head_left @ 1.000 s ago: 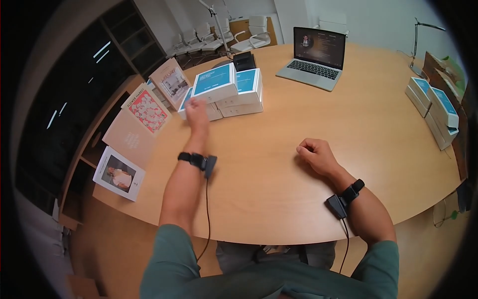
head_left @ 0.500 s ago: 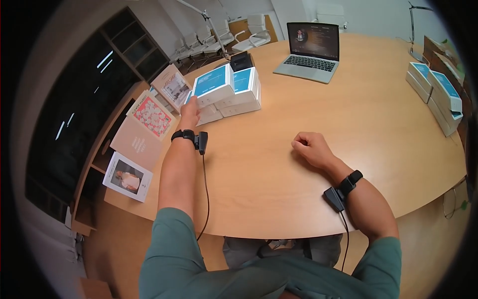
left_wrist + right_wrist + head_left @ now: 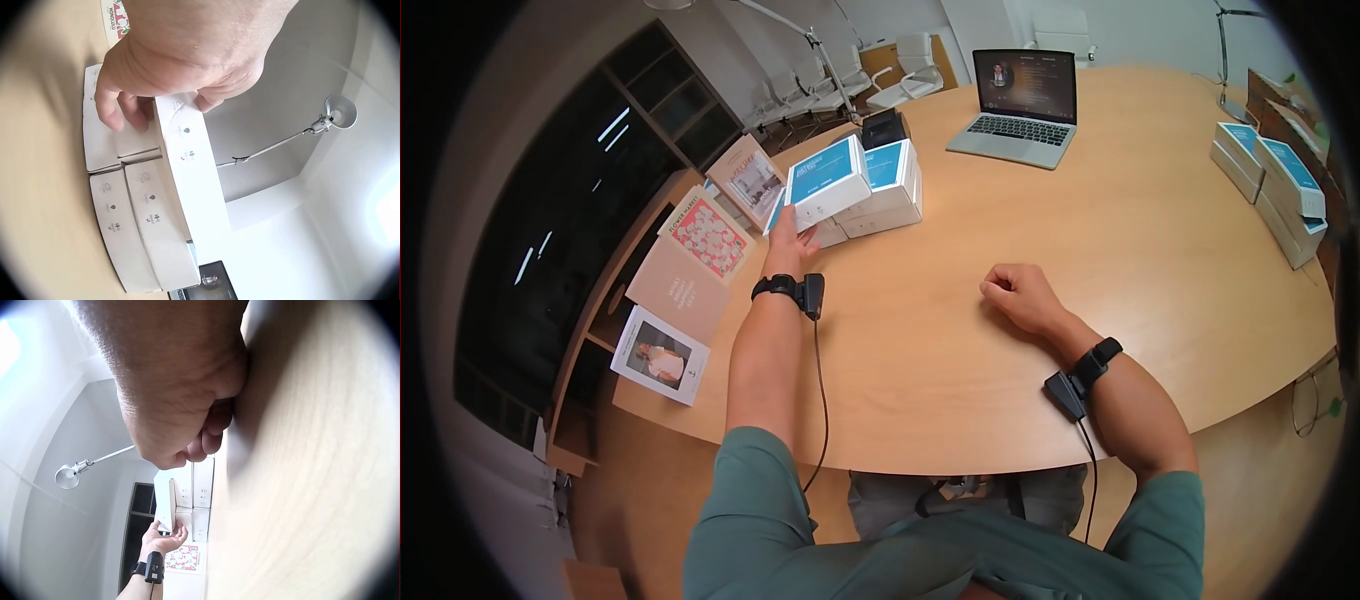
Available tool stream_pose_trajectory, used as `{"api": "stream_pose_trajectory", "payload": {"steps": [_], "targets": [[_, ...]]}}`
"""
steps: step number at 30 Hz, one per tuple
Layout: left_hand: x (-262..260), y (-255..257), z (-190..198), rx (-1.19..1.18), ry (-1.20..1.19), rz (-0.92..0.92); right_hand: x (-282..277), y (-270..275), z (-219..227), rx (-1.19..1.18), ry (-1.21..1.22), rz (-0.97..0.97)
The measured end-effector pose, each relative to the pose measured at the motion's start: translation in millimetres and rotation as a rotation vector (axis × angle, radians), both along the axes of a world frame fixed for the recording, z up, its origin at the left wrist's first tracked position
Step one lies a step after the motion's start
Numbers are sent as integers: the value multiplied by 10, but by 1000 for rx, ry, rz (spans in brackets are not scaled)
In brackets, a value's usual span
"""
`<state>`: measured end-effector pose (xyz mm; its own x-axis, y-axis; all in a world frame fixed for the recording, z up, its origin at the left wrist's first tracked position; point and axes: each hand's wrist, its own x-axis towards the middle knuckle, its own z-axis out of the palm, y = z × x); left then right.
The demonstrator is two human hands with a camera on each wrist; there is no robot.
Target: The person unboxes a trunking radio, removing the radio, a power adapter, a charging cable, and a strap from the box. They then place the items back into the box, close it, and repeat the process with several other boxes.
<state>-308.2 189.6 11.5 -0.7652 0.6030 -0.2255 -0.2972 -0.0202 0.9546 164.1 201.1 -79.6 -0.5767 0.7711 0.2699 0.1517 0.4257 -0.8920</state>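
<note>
In the head view my left hand (image 3: 790, 240) holds the left end of the top white box with a blue label (image 3: 828, 180). The left wrist view shows the thumb on the upper face of this box (image 3: 195, 169), with fingers (image 3: 111, 114) reaching beneath it. It sits slightly askew over a stack of similar white boxes (image 3: 114, 234). My right hand (image 3: 1028, 298) rests idle on the tabletop, fingers loosely curled and holding nothing. Those curled fingers (image 3: 209, 440) also show in the right wrist view, close to the wood.
Several upright books, among them a flower-patterned one (image 3: 703, 235), line the table's left edge. An open laptop (image 3: 1015, 130) stands at the back. More white boxes with blue labels (image 3: 1290, 195) stand at the right edge. Behind the stack is a black object (image 3: 884, 128) beside a lamp (image 3: 830, 70).
My left hand has gone from beside the stack to a grip on the top box's left end. That box now sits a little lower against the stack. The right hand stays in place.
</note>
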Motion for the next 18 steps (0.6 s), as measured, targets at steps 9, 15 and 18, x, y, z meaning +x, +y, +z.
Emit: {"api": "stream_pose_trajectory", "payload": {"steps": [9,15,18], "targets": [[-20,6,-313,385,-91,-42,11,-22,14,-9,28,-1],[940,-762,-298,386,-64,-439,-5,53,-39,-345,240,58],[1574,-1153,-436,270,-145,-702,-35,-1,102,-564,544,-25]]}}
